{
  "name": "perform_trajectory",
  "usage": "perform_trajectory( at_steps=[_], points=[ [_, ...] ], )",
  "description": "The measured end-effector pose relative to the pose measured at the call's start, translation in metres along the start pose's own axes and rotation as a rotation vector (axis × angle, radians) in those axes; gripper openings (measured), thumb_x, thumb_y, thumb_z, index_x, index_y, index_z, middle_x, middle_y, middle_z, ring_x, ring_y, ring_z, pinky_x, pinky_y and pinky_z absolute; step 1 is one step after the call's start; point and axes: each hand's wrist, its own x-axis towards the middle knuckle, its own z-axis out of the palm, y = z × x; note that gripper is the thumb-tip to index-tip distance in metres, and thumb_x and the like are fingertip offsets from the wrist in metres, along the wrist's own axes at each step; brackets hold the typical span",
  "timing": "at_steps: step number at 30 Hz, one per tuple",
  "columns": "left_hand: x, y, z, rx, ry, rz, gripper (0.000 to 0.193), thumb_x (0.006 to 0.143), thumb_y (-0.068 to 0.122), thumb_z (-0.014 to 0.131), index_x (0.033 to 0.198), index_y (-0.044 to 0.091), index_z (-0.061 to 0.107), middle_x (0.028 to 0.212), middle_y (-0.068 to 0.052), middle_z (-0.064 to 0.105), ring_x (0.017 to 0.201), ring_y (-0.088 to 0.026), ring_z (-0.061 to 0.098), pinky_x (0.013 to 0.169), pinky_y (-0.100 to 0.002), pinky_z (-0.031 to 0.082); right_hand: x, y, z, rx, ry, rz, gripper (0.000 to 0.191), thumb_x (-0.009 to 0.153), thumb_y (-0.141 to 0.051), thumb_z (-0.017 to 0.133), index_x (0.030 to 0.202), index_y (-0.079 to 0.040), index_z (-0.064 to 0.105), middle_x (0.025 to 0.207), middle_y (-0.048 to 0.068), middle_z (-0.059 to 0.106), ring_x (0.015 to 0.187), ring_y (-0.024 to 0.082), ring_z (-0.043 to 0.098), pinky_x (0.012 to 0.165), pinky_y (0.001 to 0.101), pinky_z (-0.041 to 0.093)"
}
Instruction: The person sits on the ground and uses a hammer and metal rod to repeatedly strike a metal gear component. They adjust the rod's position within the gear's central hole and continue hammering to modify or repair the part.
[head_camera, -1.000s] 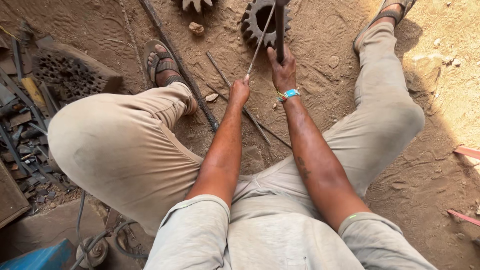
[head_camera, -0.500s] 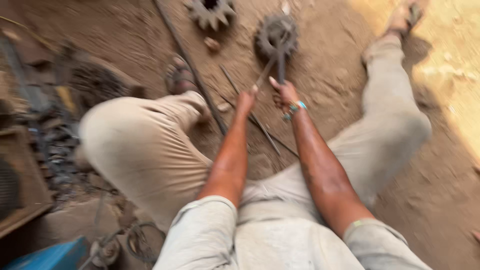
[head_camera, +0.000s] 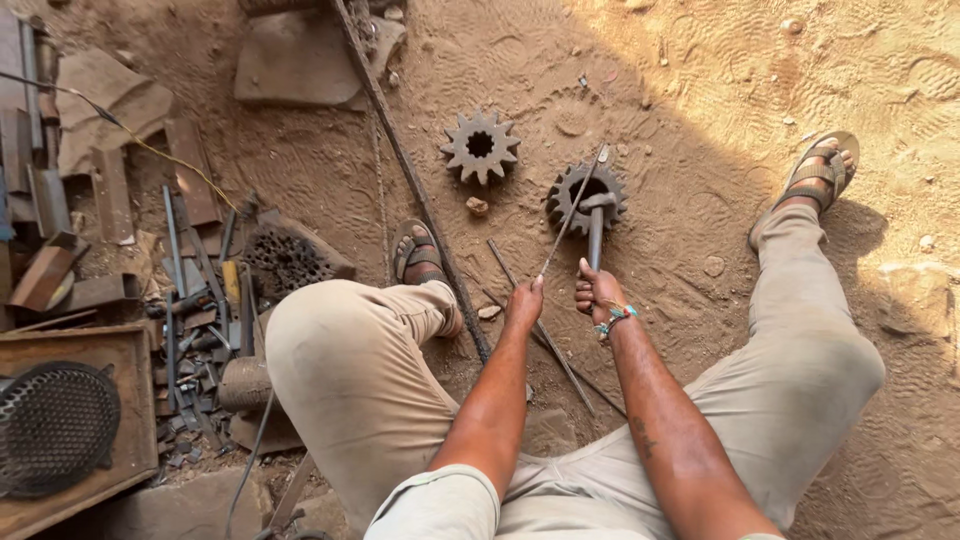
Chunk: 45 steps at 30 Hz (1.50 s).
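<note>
Left hand (head_camera: 523, 303): closed around the lower end of a thin metal rod (head_camera: 572, 213), which slants up and to the right; its far tip lies at the upper rim of the near gear (head_camera: 587, 194).

Right hand (head_camera: 598, 294): closed around the handle of a hammer (head_camera: 596, 226), beaded wristband just behind it. The hammer head rests over the centre hole of the near gear.

Near gear: dark, toothed, flat on the sandy ground (head_camera: 700, 120), between the person's spread legs and just ahead of both hands.

Second gear (head_camera: 481, 146): same kind, lying flat up and to the left of the first, apart from it, centre hole open. A small stone (head_camera: 478, 206) sits just below it.

Long steel bar (head_camera: 405, 170): runs diagonally from the top of the view down past the left sandalled foot (head_camera: 418, 252), passing between that foot and the gears. Thinner rods (head_camera: 540, 330) lie crossed on the ground under the forearms.

Right sandalled foot (head_camera: 822, 170): well to the right of the gears.

Scrap pile (head_camera: 200, 300): left of the left knee, holding flat bars, short rods and a perforated round part (head_camera: 285, 262). A wooden tray (head_camera: 120, 345) at the lower left carries a round mesh guard (head_camera: 55, 428). A flat slab (head_camera: 295, 60) lies at the top.
</note>
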Motion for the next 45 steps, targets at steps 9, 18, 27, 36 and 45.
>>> perform_trajectory(
  at_steps=[9,18,27,36,45],
  points=[
    [0.004,0.001,0.006,-0.052,-0.056,-0.094,0.05,0.103,0.051,0.049,0.129,0.012,0.065,0.122,-0.02,0.069,0.113,-0.038,0.067,0.096,-0.051,0.052,-0.027,0.005,0.02,-0.015,0.073,0.02,0.03,0.104,-0.039,0.053,0.094,-0.011,0.055,0.066,-0.004,0.05,0.052,0.01,0.044,0.049,0.0275,0.045],
    [0.001,0.005,0.007,-0.003,0.01,-0.029,0.052,0.097,0.055,0.05,0.131,0.018,0.064,0.122,-0.016,0.069,0.113,-0.038,0.064,0.093,-0.052,0.05,-0.011,0.002,0.005,-0.072,0.165,-0.083,0.011,0.102,-0.023,0.057,0.102,-0.013,0.06,0.067,-0.005,0.05,0.047,0.008,0.04,0.04,0.0251,0.034],
    [-0.002,0.008,0.001,-0.074,-0.009,0.072,0.056,0.102,0.055,0.047,0.114,0.007,0.073,0.11,-0.022,0.074,0.105,-0.042,0.069,0.091,-0.053,0.052,0.0,0.003,-0.007,0.157,0.01,0.002,0.037,0.096,-0.046,0.069,0.085,-0.017,0.05,0.059,-0.009,0.038,0.042,0.005,0.029,0.037,0.0216,0.022],
    [-0.007,0.012,-0.005,-0.077,-0.057,-0.059,0.054,0.103,0.053,0.045,0.133,0.014,0.066,0.125,-0.019,0.069,0.116,-0.037,0.065,0.1,-0.051,0.05,-0.002,0.016,-0.009,-0.108,0.18,-0.019,0.037,0.097,-0.04,0.071,0.087,-0.015,0.045,0.064,-0.003,0.045,0.047,0.009,0.037,0.042,0.0271,0.034],
    [-0.012,0.016,-0.011,-0.125,-0.099,-0.1,0.051,0.106,0.05,0.045,0.135,0.013,0.064,0.123,-0.016,0.069,0.114,-0.035,0.065,0.1,-0.052,0.05,-0.009,0.021,0.0,-0.306,0.307,-0.142,0.026,0.095,-0.032,0.072,0.091,-0.011,0.057,0.066,0.0,0.051,0.047,0.012,0.044,0.041,0.0318,0.038]
  ],
)
